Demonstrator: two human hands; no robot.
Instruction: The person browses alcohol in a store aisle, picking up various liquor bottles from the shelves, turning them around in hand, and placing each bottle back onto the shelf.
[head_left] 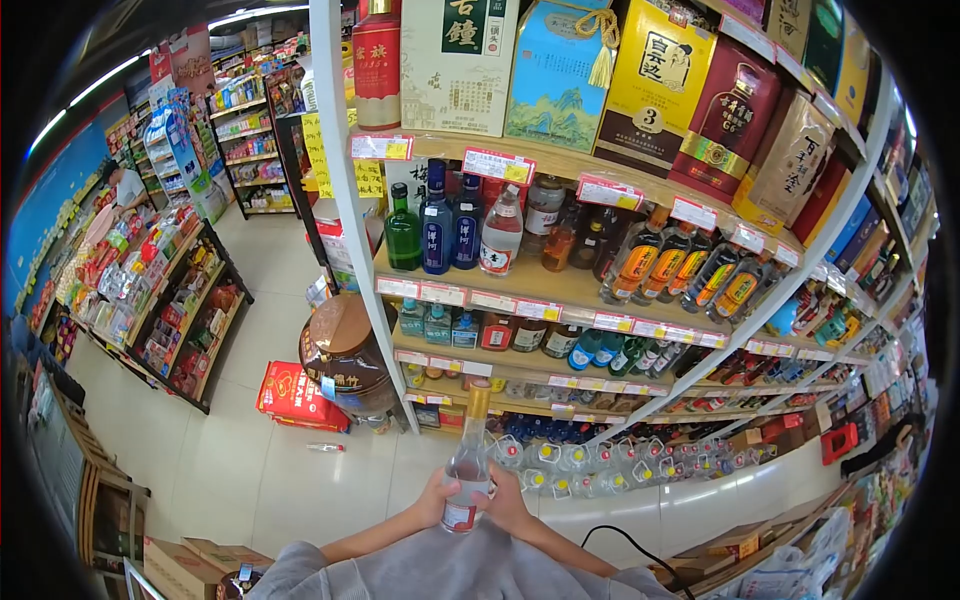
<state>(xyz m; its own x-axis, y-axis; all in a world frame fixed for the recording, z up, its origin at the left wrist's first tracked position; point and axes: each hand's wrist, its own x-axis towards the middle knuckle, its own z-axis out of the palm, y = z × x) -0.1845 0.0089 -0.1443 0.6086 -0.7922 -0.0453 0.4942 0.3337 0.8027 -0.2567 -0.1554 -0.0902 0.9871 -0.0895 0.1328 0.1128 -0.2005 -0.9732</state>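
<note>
A clear glass bottle [467, 465] with a gold cap and a red-and-white label stands upright in front of my chest. My left hand [436, 498] is closed around its left side, and my right hand [508, 502] grips it from the right. The fingers behind the bottle are partly hidden. Beyond it rises a shelf unit of liquor. On one shelf are a green bottle [403, 230], blue bottles [436, 222] and a clear bottle with a white label [500, 235].
Boxed liquor, including a yellow box [655, 80], fills the upper shelf. Clear jugs [575, 458] stand on the floor below. Left are a large brown jar [350, 350], a red bag [300, 395] and a snack display [150, 290]. Cardboard boxes [185, 570] lie lower left; a person [128, 188] is farther back.
</note>
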